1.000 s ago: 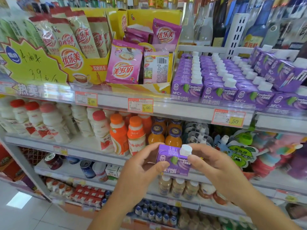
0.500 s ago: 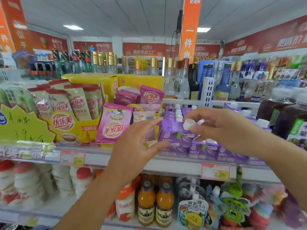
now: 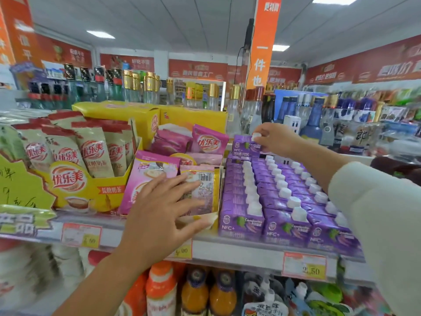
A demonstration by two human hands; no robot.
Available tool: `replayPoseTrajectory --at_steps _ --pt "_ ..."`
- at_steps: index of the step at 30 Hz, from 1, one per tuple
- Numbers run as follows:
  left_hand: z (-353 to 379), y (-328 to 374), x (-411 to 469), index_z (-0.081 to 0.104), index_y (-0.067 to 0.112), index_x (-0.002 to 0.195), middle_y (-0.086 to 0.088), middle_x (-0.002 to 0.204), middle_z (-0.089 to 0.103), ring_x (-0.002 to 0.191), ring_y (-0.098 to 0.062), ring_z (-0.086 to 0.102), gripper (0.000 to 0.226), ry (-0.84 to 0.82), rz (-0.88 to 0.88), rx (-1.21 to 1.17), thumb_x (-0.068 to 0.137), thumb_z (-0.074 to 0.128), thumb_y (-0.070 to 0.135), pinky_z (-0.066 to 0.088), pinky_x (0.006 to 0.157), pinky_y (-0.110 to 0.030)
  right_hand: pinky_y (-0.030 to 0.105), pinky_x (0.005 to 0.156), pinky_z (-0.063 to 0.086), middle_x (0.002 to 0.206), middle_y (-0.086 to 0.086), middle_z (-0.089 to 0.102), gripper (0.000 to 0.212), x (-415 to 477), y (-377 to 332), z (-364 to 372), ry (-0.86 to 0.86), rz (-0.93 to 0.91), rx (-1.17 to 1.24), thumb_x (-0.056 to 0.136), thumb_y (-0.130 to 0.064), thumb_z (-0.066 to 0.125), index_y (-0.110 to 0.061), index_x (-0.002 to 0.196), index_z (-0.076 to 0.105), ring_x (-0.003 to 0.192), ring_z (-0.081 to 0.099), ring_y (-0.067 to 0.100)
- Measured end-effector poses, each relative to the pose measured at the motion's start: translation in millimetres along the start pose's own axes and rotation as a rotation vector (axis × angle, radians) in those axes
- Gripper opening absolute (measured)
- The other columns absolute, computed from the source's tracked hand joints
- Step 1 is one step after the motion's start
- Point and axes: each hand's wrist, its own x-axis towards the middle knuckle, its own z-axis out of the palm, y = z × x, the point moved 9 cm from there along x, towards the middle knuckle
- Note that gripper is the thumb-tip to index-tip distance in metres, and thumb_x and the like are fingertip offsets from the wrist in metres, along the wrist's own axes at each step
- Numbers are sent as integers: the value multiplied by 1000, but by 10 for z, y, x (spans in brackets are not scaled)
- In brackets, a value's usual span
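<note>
Purple carton [image 3: 245, 147] hangs from the right hand [image 3: 276, 137], whose grip pinches its white cap [image 3: 256, 136] between thumb and fingertips. A second ago both hands held it low, in front of the bottle shelves. Now it is up at the far back of the rows of matching cartons [image 3: 273, 201]; whether it already rests there cannot be told. The left hand [image 3: 159, 213] has let go and hovers with fingers spread, holding nothing, before the pink sachets [image 3: 148, 176]. Restocking looks nearly done: only release onto the shelf [image 3: 239, 249] seems left.
</note>
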Motion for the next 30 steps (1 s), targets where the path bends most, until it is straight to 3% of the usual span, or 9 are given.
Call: replayPoseTrajectory --at_steps 5,9,13,16,20,22,30 --pt "0 1 -1 71 44 110 19 137 55 137 -5 40 45 -15 -23 -28 85 47 73 19 119 -37 45 90 55 115 14 60 30 255 133 203 -69 33 0 99 -14 54 -6 127 56 88 64 29" --pt "5 -5 -8 71 45 109 20 138 55 137 -4 41 44 -21 -34 -43 84 49 73 21 119 -39 27 73 56 115 13 61 29 359 292 278 -87 61 68 96 -17 60 -8 124 58 82 64 25" --pt "0 -5 -3 72 45 106 20 137 56 136 -2 41 39 -15 -42 -42 85 52 70 22 119 -38 36 85 58 109 9 62 30 418 347 292 -122 71 100 95 -16 62 -10 125 59 82 69 27" --pt "-4 -3 -5 72 46 106 21 137 55 136 -1 40 38 -10 -49 -55 85 51 69 22 119 -38 36 86 57 108 7 62 29 435 330 296 -125 60 108 95 -16 62 -10 123 60 76 69 23" --pt "-7 4 -1 72 45 106 20 137 56 135 -1 42 38 -10 -53 -56 85 52 69 21 119 -38 19 64 55 96 1 60 27 463 307 339 -119 56 128 94 -15 63 -9 120 61 66 66 14" --pt "-11 4 -1 72 45 106 20 137 56 135 -2 42 37 -12 -57 -56 85 52 69 22 118 -38 17 61 53 93 -2 60 26 476 296 349 -123 54 121 94 -16 63 -12 119 60 61 67 10" --pt "-3 -2 -18 72 45 106 21 137 55 136 -1 40 36 -28 -73 -60 85 53 68 20 119 -37 35 88 56 96 2 65 20 502 275 449 -178 35 116 93 -16 64 -13 113 62 73 69 18"
